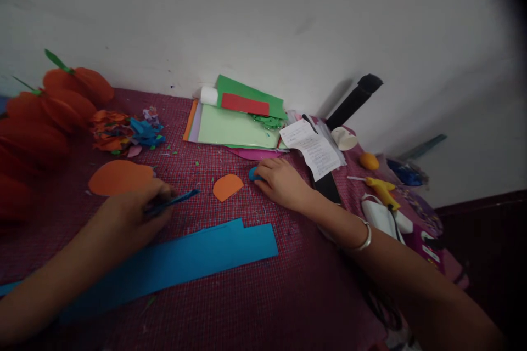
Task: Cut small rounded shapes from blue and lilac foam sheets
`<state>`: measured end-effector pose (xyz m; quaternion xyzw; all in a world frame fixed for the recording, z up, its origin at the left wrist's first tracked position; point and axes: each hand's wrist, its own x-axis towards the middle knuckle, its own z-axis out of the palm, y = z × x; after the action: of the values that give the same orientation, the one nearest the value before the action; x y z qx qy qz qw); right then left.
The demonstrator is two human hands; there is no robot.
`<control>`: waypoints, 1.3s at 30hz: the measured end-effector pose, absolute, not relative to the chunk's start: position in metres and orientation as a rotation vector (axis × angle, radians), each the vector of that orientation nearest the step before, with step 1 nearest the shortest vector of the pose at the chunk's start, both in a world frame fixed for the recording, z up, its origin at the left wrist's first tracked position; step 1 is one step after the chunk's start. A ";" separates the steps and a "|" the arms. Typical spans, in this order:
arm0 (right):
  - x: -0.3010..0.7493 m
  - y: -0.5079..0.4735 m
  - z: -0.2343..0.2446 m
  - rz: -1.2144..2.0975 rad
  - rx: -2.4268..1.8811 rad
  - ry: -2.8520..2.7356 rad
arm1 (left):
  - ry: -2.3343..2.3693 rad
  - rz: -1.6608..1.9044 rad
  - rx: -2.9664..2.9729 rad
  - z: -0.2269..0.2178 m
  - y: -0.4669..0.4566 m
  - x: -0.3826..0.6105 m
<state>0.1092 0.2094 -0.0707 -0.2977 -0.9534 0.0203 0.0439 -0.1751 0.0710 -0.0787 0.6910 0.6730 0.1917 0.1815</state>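
Note:
My left hand (142,208) is closed on a thin blue piece (181,198), seen nearly edge-on, above a long blue paper sheet (185,263). A large rounded orange paper piece (119,176) lies just beyond that hand. Farther right, my right hand (282,181) has its fingertips closed on a small blue paper piece (252,174) at the table surface, mostly covered by the fingers. Between both hands lies a smaller orange paper cutout (228,187) with a rounded top.
Orange paper pumpkins (61,101) and crumpled paper scraps (115,130) sit at the left. Stacked coloured sheets (234,129) lie by the wall. A written paper (315,148), a yellow glue gun (382,192) and a white device (381,219) are at the right.

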 end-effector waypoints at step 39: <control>0.022 0.160 -0.052 1.676 -0.422 -2.053 | 1.281 1.275 0.775 -0.043 0.060 -0.149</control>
<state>0.0220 0.1605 -0.0523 -0.1530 -0.7451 0.6082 0.2268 -0.1487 0.0605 -0.0432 0.3280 0.5422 0.5397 0.5543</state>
